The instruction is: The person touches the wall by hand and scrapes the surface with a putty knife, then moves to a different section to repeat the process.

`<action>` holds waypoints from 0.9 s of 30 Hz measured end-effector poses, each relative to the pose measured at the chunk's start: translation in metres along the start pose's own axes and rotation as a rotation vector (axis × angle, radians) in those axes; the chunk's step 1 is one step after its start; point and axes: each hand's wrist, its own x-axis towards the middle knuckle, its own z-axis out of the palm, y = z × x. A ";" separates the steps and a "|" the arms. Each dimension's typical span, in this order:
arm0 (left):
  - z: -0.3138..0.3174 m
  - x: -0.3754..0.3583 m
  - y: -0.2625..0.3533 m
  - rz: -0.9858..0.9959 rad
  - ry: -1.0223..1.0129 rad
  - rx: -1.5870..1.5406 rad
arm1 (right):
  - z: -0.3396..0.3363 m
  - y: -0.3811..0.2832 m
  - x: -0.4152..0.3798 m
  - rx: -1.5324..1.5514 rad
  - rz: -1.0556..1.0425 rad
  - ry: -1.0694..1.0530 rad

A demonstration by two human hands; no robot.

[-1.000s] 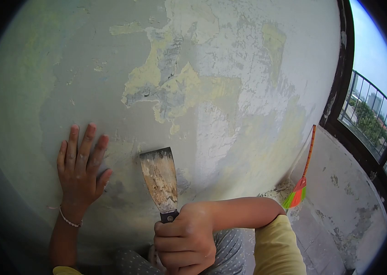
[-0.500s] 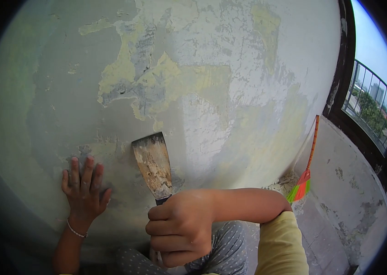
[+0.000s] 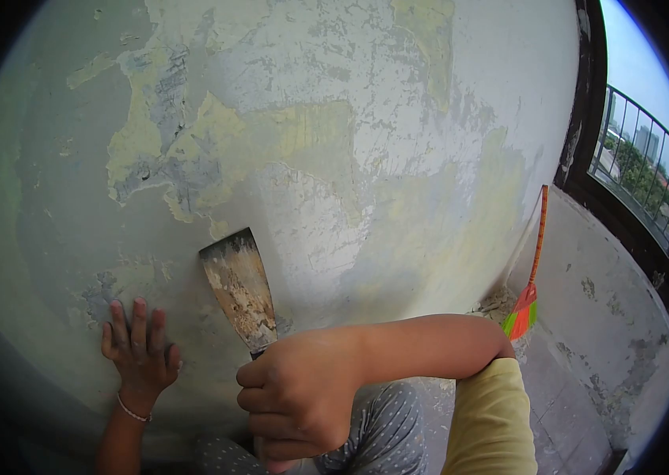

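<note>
A putty knife (image 3: pixel 241 289) with a wide, plaster-caked blade is in my right hand (image 3: pixel 303 396), whose fingers wrap round the handle. The blade points up and slightly left, its dark edge right at the peeling wall (image 3: pixel 303 229). My left hand (image 3: pixel 140 348) lies against the wall lower left of the blade, fingers stretched out and spread, tips dusty grey. Above the blade, the wall carries a ragged patch of exposed yellowish and grey layers. Most of the handle is hidden inside my right fist.
A broom (image 3: pixel 539 245) with an orange handle and red-green bristles leans in the corner at the right. Debris (image 3: pixel 497 305) lies at the wall's foot beside it. Further right is a dark window frame (image 3: pixel 580 142) above a scuffed low wall (image 3: pixel 600 293). My knees (image 3: pixel 386 423) are below.
The view has turned a little to the right, so the wall patches sit further left. The putty knife and my right hand have shifted left in view; my left hand appears slightly lower.
</note>
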 end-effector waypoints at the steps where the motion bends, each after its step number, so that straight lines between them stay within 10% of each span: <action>1: 0.001 0.000 0.001 0.008 0.002 0.013 | -0.003 -0.001 -0.002 -0.001 -0.001 0.002; 27: 0.002 0.001 0.002 0.040 0.055 0.019 | -0.093 -0.022 -0.038 -0.200 0.188 -0.198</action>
